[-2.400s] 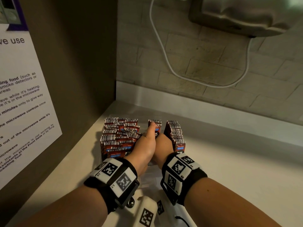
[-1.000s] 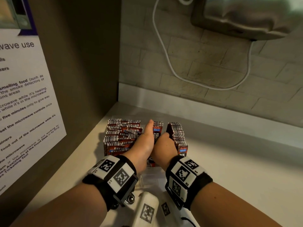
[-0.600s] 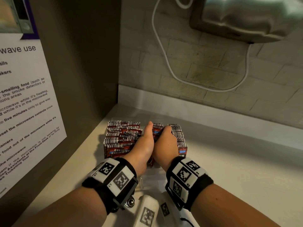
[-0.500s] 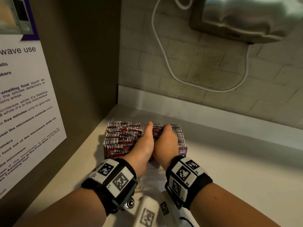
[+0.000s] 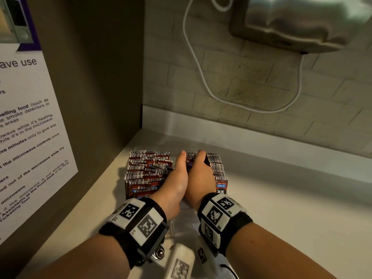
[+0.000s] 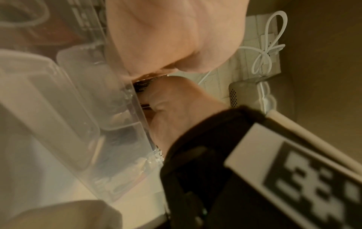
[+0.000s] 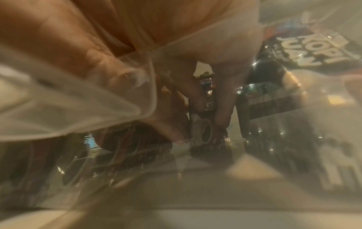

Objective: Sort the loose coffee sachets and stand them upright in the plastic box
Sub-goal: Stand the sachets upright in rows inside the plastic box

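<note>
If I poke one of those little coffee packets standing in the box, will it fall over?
Probably. The coffee packets look thin and flat, standing on narrow edges, so one alone would likely tip. Packed tight in the clear box, neighbours likely prop them. They look light and bendy; both hands, left hand and right hand, steady a bunch.

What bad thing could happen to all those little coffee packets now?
The middle sachets are squeezed between the left hand and right hand; letting go carelessly might tip them over. The left block of sachets already looks jumbled on top, and a nudge could worsen it. The plastic box might slide.
</note>
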